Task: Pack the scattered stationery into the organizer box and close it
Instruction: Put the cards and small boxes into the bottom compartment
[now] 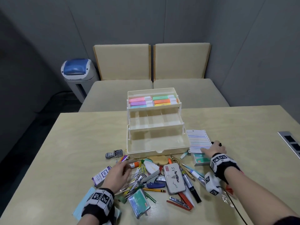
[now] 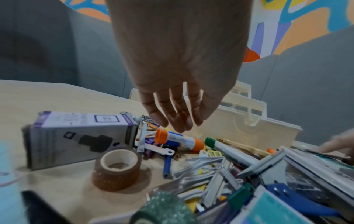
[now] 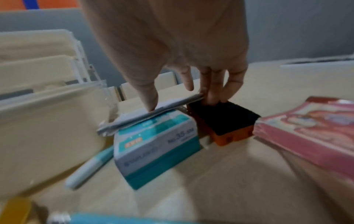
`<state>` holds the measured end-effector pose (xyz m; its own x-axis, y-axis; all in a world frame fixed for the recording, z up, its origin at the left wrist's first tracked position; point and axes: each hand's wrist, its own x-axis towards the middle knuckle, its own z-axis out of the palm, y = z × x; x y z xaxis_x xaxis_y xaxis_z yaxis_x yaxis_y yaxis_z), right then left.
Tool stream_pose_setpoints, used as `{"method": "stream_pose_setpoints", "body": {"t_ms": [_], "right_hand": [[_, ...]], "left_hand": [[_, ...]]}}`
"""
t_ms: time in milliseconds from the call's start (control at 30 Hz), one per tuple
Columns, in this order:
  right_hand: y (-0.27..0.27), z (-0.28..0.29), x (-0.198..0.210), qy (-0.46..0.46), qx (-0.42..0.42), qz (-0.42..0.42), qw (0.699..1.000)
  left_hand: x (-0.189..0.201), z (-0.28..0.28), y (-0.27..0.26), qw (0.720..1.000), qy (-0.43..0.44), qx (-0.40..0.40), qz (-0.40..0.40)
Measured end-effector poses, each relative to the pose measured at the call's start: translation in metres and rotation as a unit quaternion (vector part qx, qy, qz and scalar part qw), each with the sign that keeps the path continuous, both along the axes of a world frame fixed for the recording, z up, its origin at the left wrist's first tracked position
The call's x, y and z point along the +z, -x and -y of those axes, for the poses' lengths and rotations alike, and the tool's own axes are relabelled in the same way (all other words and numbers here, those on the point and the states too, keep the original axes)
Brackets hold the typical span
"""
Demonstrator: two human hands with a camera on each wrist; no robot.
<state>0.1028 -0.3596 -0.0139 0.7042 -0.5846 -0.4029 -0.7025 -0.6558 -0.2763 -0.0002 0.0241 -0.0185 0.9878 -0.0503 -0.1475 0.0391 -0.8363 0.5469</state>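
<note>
Left hand (image 1: 117,173) spread above the crosswise glue stick (image 2: 179,140); right hand (image 1: 215,149) pinches the lined pad (image 1: 198,141).

A pale wooden table (image 1: 78,143) fills the near part of the head view, with a grey metal socket panel (image 1: 290,142) set into its far right edge. Beyond the table's far side stand two beige upholstered seats (image 1: 123,91) side by side, their square backrests (image 1: 181,60) against a grey panelled wall (image 1: 162,18). To the left of the seats, on the dark floor, a white bin with a blue lid (image 1: 76,69) stands close to the wall.
</note>
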Motion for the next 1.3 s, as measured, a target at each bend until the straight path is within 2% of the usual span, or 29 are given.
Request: {"method": "stream_pose_setpoints", "body": {"t_ms": [100,167,200,267,333,500,633,733,833,967,1100,1167,1300], "right_hand": [[-0.005,0.004,0.000,-0.063,-0.059,0.075,0.993],[-0.006,0.008,-0.004,-0.131,-0.109,0.136,0.976],[-0.004,0.007,-0.001,-0.190,-0.149,0.170,0.955],[0.005,0.001,0.012,-0.321,-0.234,0.236,0.887],[0.011,0.000,0.023,-0.393,-0.271,0.278,0.834],[0.031,0.008,0.042,-0.471,-0.310,0.320,0.761],[0.049,0.014,0.051,-0.539,-0.331,0.312,0.709],[0.057,0.019,0.058,-0.557,-0.322,0.308,0.701],[0.062,0.023,0.062,-0.574,-0.317,0.316,0.685],[0.066,0.020,0.070,-0.595,-0.296,0.304,0.683],[0.065,0.002,0.077,-0.639,-0.271,0.248,0.676],[0.059,-0.013,0.077,-0.645,-0.250,0.202,0.693],[0.035,-0.050,0.077,-0.626,-0.181,0.123,0.749]], "left_hand": [[-0.003,-0.007,-0.001,1.000,-0.003,0.025,-0.009],[-0.004,-0.009,-0.001,0.999,-0.005,0.029,-0.012],[-0.003,-0.009,0.000,1.000,-0.005,0.025,-0.011],[0.001,-0.003,0.000,1.000,-0.006,0.005,-0.004],[0.007,0.012,-0.001,0.999,-0.004,-0.040,0.004],[0.019,0.079,-0.015,0.982,-0.025,-0.184,0.018],[0.012,0.126,-0.029,0.963,-0.100,-0.250,-0.005],[0.007,0.145,-0.033,0.952,-0.166,-0.253,-0.052],[0.005,0.153,-0.036,0.954,-0.161,-0.238,-0.090],[0.009,0.153,-0.043,0.970,-0.093,-0.190,-0.120],[0.027,0.139,-0.045,0.978,0.051,-0.142,-0.147],[0.037,0.122,-0.046,0.973,0.095,-0.130,-0.163],[0.053,0.071,-0.043,0.958,0.186,-0.102,-0.192]]}}
